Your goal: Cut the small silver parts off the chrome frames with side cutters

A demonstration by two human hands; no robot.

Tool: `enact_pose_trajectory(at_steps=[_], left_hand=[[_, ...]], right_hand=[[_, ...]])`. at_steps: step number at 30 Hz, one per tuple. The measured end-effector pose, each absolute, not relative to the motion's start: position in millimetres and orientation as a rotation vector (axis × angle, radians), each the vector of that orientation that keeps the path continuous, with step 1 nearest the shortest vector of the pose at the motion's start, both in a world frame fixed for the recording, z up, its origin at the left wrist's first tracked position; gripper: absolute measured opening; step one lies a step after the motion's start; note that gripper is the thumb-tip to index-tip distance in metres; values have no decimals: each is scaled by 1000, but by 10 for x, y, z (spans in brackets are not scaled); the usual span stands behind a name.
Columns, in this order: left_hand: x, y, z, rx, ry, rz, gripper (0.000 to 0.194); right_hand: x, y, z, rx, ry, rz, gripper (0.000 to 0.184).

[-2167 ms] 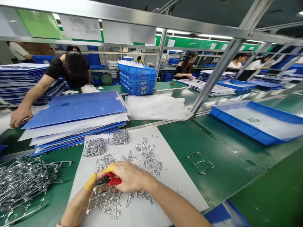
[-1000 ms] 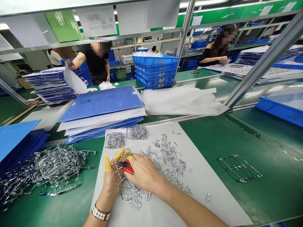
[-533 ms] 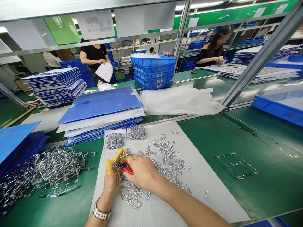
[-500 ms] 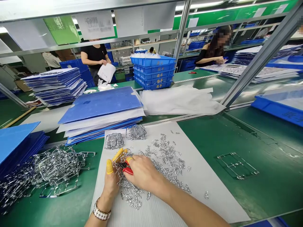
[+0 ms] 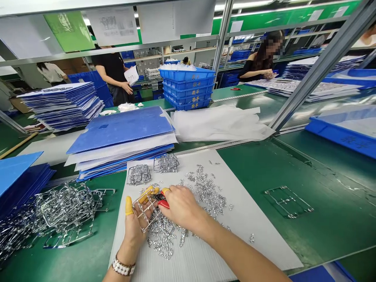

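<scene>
My left hand, with yellow finger cots on thumb and fingers, grips a small shiny metal frame with cross bars and small pieces on it. In my right hand are red-handled pliers; their dark jaws reach the frame's right side, and the exact contact is hidden by my fingers. Beneath both hands, many loose silvery pieces lie scattered on a white sheet. Two stacks of metal frames, one left and one right, sit at the sheet's far edge.
A tangled heap of metal frames lies at left. One frame rests on the green table at right. Blue boards, blue crates and a metal post stand beyond. Two co-workers are across the table.
My left hand has tilted the frame lower and flatter, so more of its bars show. The pliers have shifted slightly right and up. At the back, a standing person has moved a white sheet.
</scene>
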State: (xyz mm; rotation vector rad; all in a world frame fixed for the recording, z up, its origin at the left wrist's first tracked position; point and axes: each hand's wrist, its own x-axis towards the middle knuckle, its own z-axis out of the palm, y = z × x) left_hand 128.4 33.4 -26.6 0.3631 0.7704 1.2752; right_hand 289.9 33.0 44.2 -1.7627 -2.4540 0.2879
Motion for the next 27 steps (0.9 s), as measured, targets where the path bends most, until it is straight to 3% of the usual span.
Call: enact_pose_trajectory(at_steps=[27], left_hand=[[1333,323,-250,494,872,1293,73]], right_hand=[[2884,349,398,-1739,-2430,321,26]])
